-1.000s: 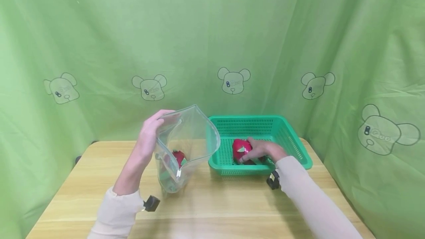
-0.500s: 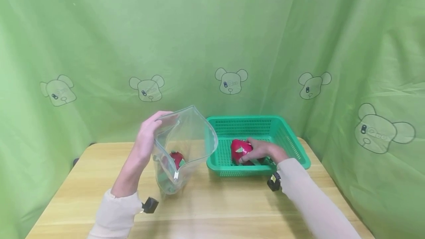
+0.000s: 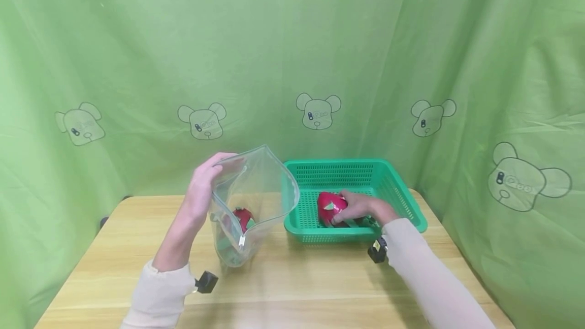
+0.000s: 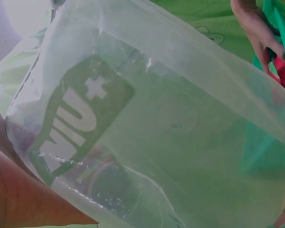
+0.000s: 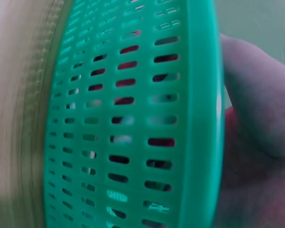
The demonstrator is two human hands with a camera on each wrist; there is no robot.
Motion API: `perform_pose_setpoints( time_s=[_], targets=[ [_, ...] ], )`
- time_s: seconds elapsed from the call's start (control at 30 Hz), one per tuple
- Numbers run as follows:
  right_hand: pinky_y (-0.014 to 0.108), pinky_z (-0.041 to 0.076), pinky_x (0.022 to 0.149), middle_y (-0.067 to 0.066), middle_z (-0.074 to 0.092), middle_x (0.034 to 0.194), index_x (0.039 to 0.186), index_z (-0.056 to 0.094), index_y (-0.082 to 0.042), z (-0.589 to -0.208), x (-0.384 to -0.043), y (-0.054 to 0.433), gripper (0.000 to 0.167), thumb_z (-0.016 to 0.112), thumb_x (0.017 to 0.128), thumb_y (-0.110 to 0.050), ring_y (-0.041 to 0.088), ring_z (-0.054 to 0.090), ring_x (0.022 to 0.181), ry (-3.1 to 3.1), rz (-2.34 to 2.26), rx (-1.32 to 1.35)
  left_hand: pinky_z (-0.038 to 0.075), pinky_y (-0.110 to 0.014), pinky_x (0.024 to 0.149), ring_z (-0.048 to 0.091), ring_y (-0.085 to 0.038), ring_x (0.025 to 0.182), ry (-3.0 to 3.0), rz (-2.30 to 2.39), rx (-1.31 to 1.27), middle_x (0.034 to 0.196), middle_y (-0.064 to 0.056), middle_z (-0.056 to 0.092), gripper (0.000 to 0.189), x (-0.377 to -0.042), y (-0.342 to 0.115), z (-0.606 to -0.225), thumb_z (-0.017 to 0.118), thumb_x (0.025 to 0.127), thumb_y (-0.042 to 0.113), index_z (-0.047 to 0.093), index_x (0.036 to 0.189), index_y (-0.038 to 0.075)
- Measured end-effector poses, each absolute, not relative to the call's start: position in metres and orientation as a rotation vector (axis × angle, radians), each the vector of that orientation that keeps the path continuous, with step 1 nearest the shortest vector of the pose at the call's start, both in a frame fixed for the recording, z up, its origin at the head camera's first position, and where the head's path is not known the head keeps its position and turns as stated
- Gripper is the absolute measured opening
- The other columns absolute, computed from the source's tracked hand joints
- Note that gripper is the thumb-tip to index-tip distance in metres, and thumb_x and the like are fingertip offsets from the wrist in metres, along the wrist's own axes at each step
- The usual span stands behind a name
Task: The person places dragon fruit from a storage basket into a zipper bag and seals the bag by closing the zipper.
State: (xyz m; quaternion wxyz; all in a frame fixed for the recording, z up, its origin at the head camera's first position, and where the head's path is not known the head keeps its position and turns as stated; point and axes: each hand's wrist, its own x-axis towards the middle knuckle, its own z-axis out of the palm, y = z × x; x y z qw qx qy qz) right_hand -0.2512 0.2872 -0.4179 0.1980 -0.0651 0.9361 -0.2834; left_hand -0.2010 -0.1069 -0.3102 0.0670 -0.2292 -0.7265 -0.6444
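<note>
The red fruit [image 3: 326, 207] lies in the green basket [image 3: 404, 199], in its front half, under the right hand [image 3: 356, 206]. Little has changed over the last second: fruit and basket keep their places and the hand is curled on the fruit just as before, so the work seems paused at the grip, with no lift to be seen. Thumb and fingers bend round the fruit's side; how firmly, I cannot tell. The left hand [image 3: 201, 187] pinches the rim of a clear zip bag [image 3: 269, 192], which stands with its mouth spread on the wooden surface [image 3: 292, 293]. Another red fruit [image 3: 242, 217] sits inside the bag. The basket's wall rises between the gripped fruit and the bag, and hides most of the fruit from the right wrist view. A green curtain [image 3: 320, 39] hangs behind.
</note>
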Motion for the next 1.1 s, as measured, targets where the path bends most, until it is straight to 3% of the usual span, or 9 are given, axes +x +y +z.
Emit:
perform_pose_setpoints(
  time_s=[1.1],
  targets=[
    [0.041, 0.057, 0.079, 0.012, 0.062, 0.117, 0.139, 0.047, -0.003, -0.4191, -0.2497, 0.2952, 0.079, 0.086, 0.078, -0.034, 0.027, 0.061, 0.102, 2.662, -0.876, -0.204, 0.033, -0.052, 0.116, 0.058, -0.03, 0.128, -2.182, -1.952, -0.716, 0.135, -0.023, 0.063, 0.045, -0.201, -0.1035, -0.3106, 0.029, 0.106, 0.015, 0.06, 0.135, 0.001]
  ],
)
